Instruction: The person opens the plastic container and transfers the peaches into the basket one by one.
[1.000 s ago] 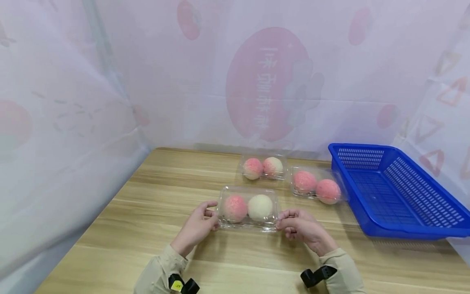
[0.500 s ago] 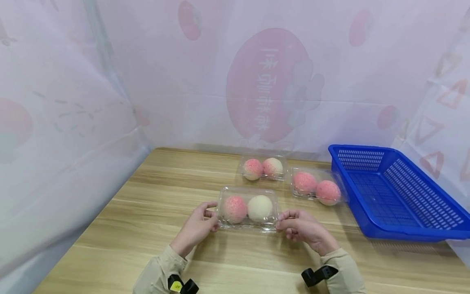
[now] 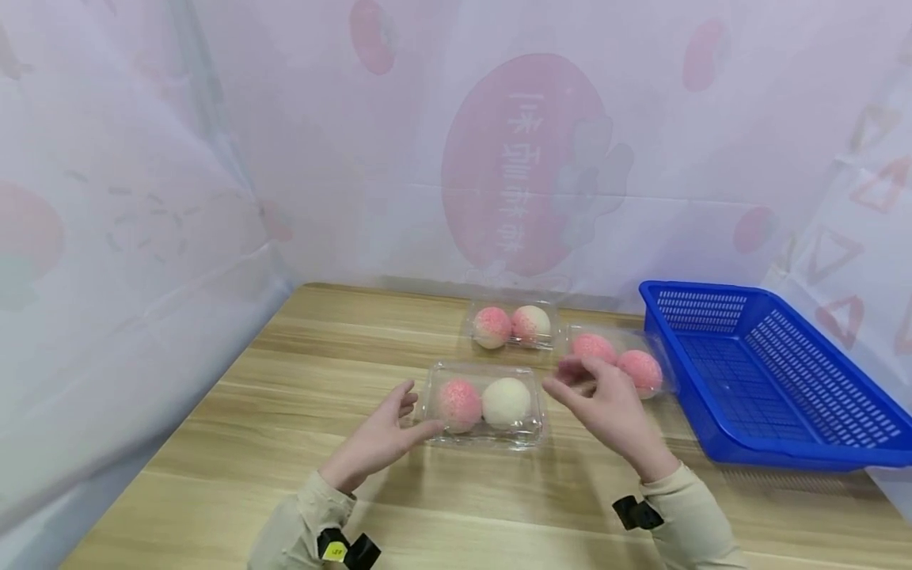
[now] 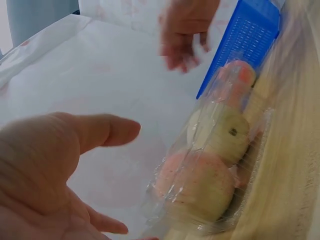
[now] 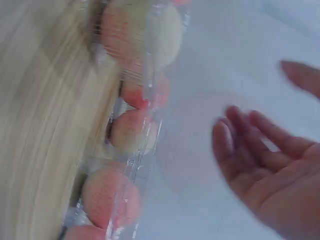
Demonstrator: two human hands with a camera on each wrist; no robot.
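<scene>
A clear plastic clamshell box [image 3: 484, 439] with one pink and one cream peach-like ball sits on the wooden table, in front of the person. At its left end my left hand [image 3: 378, 443] is spread, thumb overlapping the box's near corner in the head view; in the left wrist view the thumb and fingers stand apart from the box. My right hand [image 3: 606, 408] is raised to the right of that box, fingers loosely bent and holding nothing. It partly covers another clear box [image 3: 659, 360] with two pink balls. The right wrist view shows the hand blurred, beside the row of boxes.
Behind the near box stands a third clear box [image 3: 473, 305] with two pink-and-cream balls. A blue perforated plastic basket [image 3: 727, 443] is at the right of the table [image 3: 285, 380]. A printed white cloth [image 3: 356, 198] hangs along the back and sides.
Both hands have let go of the near box's ends. My right hand has lifted up and moved right, toward the box with two pink balls. The left hand has spread its fingers.
</scene>
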